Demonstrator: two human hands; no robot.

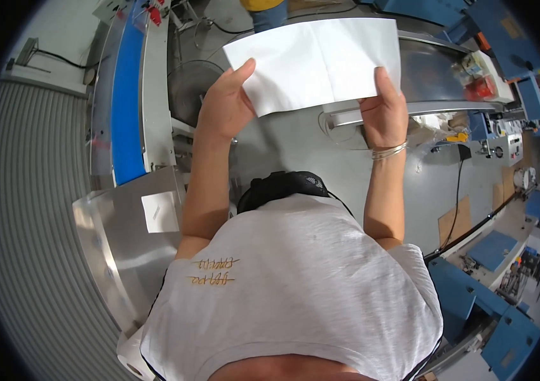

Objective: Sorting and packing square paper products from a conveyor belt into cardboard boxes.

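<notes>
A white sheet of paper (301, 66), with a faint crease running down near its middle, is stretched out in front of me between both hands. My left hand (226, 101) pinches its left end, thumb on top and the other fingers mostly hidden behind. At the right end my right hand (385, 111) grips the sheet the same way, thumb lying on the face turned to me. Bracelets (389, 151) circle my right wrist. No print shows on the side of the sheet that I see.
To the left runs a conveyor with a blue belt (129, 108). A metal table (127, 222) beside me bears a small white sheet (160, 213). Beyond my right hand stands a metal-topped machine (432, 70). Blue workbenches (466, 305) line the right. Another person (268, 14) is partly visible ahead.
</notes>
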